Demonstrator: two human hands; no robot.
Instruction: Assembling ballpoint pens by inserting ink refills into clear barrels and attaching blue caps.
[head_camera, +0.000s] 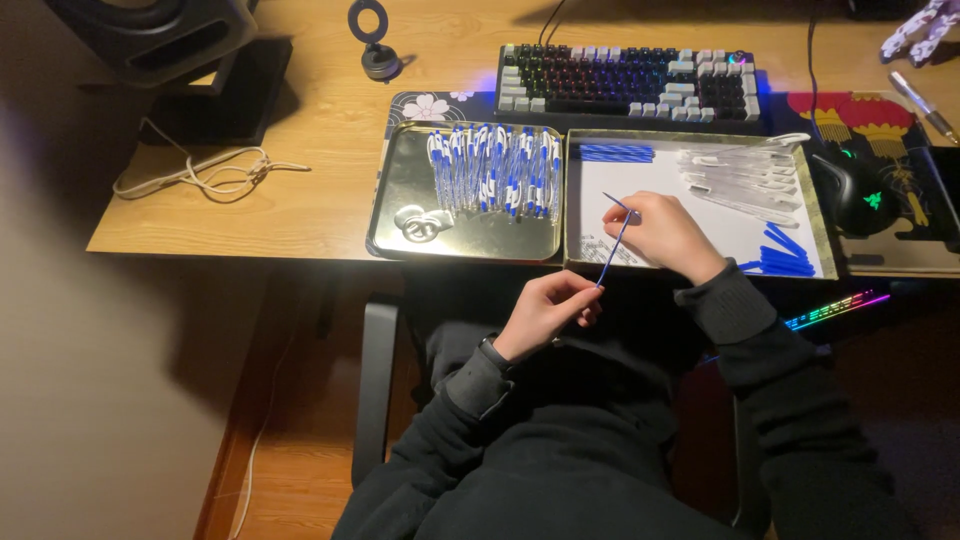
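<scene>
Single head-worn view, looking steeply down and forward from above the seated person's lap onto the near desk edge (300, 225), moderately close.

Warm, dim light is falling on the desk (300, 200) from above; the lower half is sinking into shadow. Glare is showing on the metal tray (400, 215); the keyboard (625, 85) is glowing.

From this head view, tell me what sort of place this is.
Probably a home computer desk used for small assembly work: a backlit keyboard and mouse sit on the wooden desk, with two trays of pen parts, assembled blue-and-white pens in the left one.
</scene>
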